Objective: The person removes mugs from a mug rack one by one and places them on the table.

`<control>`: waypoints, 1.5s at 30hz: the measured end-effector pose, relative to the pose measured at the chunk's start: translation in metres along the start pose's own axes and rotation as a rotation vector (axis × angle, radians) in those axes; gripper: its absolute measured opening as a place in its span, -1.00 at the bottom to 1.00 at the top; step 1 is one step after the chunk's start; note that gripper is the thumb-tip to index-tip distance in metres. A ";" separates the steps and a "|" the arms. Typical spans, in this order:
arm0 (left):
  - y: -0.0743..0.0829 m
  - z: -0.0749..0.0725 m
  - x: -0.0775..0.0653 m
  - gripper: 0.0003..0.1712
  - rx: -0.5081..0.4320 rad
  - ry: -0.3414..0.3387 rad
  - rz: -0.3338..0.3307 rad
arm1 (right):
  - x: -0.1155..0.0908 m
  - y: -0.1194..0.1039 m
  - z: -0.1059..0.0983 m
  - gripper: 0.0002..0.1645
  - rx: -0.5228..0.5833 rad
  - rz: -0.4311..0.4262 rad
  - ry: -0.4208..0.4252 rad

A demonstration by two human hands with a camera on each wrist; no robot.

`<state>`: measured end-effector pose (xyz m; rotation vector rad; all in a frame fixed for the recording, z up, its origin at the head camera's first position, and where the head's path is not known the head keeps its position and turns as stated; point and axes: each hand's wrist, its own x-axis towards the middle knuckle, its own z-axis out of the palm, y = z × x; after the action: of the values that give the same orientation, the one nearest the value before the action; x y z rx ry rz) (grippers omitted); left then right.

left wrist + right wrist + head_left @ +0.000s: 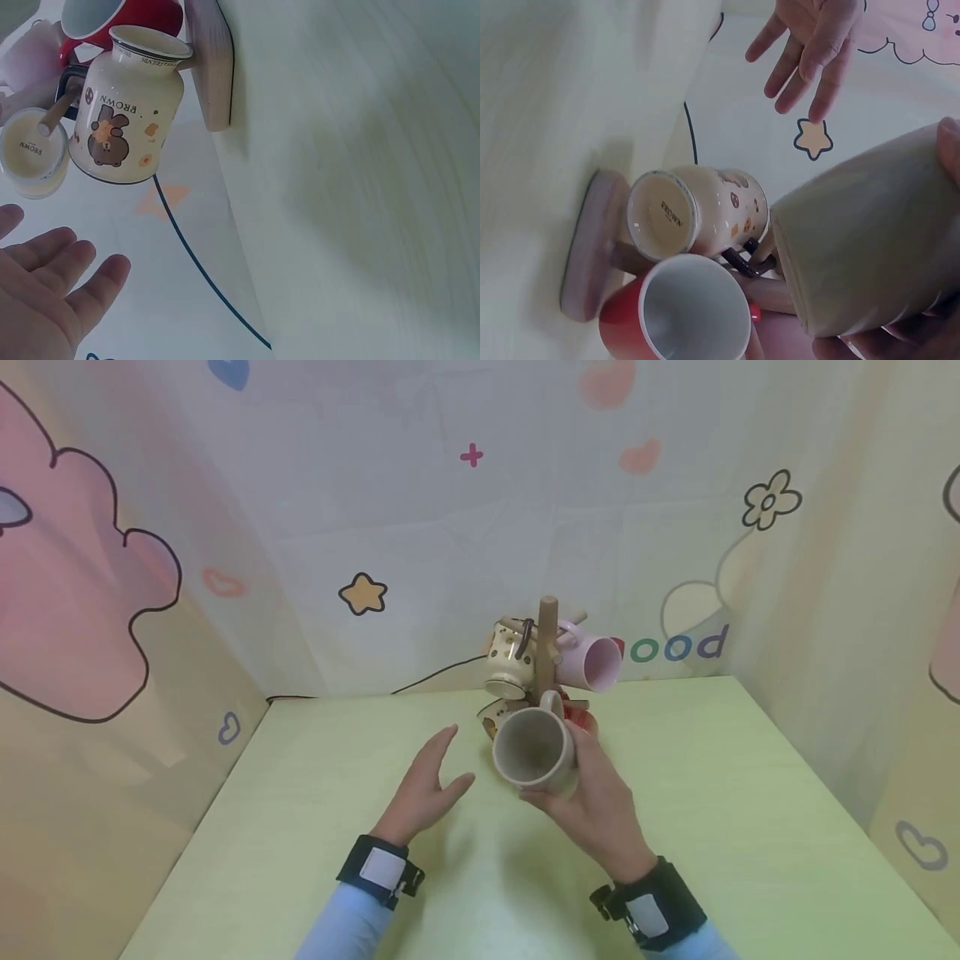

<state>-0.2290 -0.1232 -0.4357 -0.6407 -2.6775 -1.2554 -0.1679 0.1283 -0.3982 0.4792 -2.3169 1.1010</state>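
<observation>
My right hand [600,802] grips a plain off-white mug [517,781] by its sides, thumb below and fingers on the right. The mug's mouth faces me and its handle [553,702] points up, overlapping the wooden mug tree [548,635] in the head view. To the left, my left hand [420,793] is held in the air, fingers extended and holding nothing. Nearest it on the tree is a cream mug with a bear print [124,112]. In the right wrist view, the off-white mug [877,232] hides part of the tree's pegs.
Another cream mug [510,664] hangs on the tree's upper left, a pink mug [592,662] on its upper right. Lower down hangs a red mug [622,319], partly covered by my right hand in the head view. The tree's wooden base [592,247] stands on the pale green table [720,810].
</observation>
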 end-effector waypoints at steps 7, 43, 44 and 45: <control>0.000 -0.005 0.000 -0.20 0.020 -0.008 0.042 | -0.003 0.002 0.004 0.14 0.103 0.095 -0.136; 0.008 -0.005 -0.001 -0.66 0.108 -0.501 0.159 | -0.005 0.067 0.023 0.00 0.607 0.267 -0.945; 0.007 -0.003 -0.002 -0.67 0.102 -0.506 0.158 | -0.005 0.068 0.023 0.00 0.608 0.266 -0.952; 0.005 -0.002 -0.002 -0.67 0.096 -0.510 0.157 | -0.005 0.068 0.023 0.01 0.610 0.267 -0.960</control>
<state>-0.2247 -0.1222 -0.4315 -1.2783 -2.9699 -1.0242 -0.2059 0.1521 -0.4547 1.1500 -2.8328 2.0668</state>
